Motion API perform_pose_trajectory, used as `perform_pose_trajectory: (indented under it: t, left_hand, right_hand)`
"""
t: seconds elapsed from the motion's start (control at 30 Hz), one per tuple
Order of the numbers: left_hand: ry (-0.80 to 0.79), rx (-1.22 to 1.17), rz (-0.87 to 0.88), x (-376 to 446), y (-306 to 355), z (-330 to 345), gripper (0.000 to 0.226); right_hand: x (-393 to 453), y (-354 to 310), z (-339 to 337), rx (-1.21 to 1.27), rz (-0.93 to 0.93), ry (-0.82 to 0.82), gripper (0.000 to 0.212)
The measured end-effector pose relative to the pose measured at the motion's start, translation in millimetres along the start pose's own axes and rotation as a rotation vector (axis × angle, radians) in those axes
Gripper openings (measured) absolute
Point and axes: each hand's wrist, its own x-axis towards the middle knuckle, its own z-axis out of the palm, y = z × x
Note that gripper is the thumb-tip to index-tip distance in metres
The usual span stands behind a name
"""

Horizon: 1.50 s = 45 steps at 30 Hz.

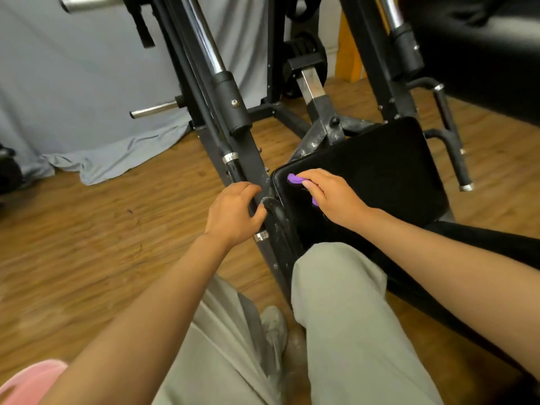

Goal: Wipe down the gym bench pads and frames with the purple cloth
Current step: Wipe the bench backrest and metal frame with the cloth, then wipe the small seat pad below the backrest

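A black seat pad (377, 168) of the gym machine lies ahead of my knee. My right hand (333, 197) holds the bunched purple cloth (295, 179) against the pad's near left corner; only small bits of cloth show past the fingers. My left hand (233, 213) grips a black handle bar on the dark metal frame (248, 153) just left of the pad. A second black pad (479, 54) sits at the upper right.
Chrome guide rods (204, 39) and black sleeves slant up from the frame. A side handle (455, 153) sticks out right of the pad. A grey sheet (73, 97) hangs at the left and pools on the wooden floor (102, 229). My legs and a shoe (273, 325) are below.
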Motion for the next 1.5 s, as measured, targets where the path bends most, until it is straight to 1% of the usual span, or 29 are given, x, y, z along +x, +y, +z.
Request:
perform_pose_trajectory:
  t: [0.17, 0.27, 0.4, 0.5, 0.6, 0.7, 0.8, 0.87, 0.93, 1.03, 1.13, 1.23, 1.37, 1.5]
  left_hand:
    - [0.043, -0.039, 0.006, 11, 16, -8, 0.036]
    - [0.050, -0.089, 0.001, 28, 24, -6, 0.036]
    - [0.002, -0.161, 0.023, 69, 24, 16, 0.037]
    - [-0.083, -0.227, 0.082, 108, 26, 41, 0.035]
    - [-0.188, -0.259, 0.126, 144, 29, 61, 0.038]
    - [-0.369, -0.266, 0.167, 165, 37, 61, 0.042]
    - [-0.525, -0.267, 0.207, 181, 56, 34, 0.045]
    - [-0.628, -0.258, 0.230, 189, 74, 10, 0.047]
    - [-0.731, -0.242, 0.241, 196, 93, -15, 0.048]
    - [-0.840, -0.269, 0.211, 200, 117, -53, 0.049]
    - [-0.923, -0.306, 0.207, 199, 137, -89, 0.051]
    - [-1.007, -0.302, 0.282, 202, 149, -116, 0.052]
    - [-1.070, -0.299, 0.337, 213, 159, -133, 0.050]
    - [-1.120, -0.321, 0.373, 220, 175, -142, 0.050]
  right_hand:
    - [18, -32, -25, -0.156, -0.072, -0.146, 0.031]
    - [29, -27, -32, -0.174, -0.062, -0.149, 0.031]
    - [40, 3, -31, -0.126, 0.028, -0.102, 0.031]
    - [54, 34, -32, -0.096, 0.156, -0.065, 0.031]
    - [63, 60, -38, -0.040, 0.339, -0.042, 0.030]
    - [62, 64, -48, 0.041, 0.514, -0.040, 0.030]
    - [52, 45, -67, 0.189, 0.730, 0.015, 0.027]
    - [42, 24, -81, 0.233, 0.844, 0.049, 0.025]
    - [33, -8, -100, 0.261, 0.922, 0.085, 0.024]
    - [26, -65, -134, 0.294, 1.016, 0.131, 0.024]
    - [16, -111, -166, 0.297, 1.079, 0.189, 0.024]
    - [1, -141, -187, 0.314, 1.189, 0.244, 0.024]
    - [-20, -169, -205, 0.356, 1.336, 0.352, 0.025]
    - [-38, -193, -207, 0.370, 1.437, 0.474, 0.029]
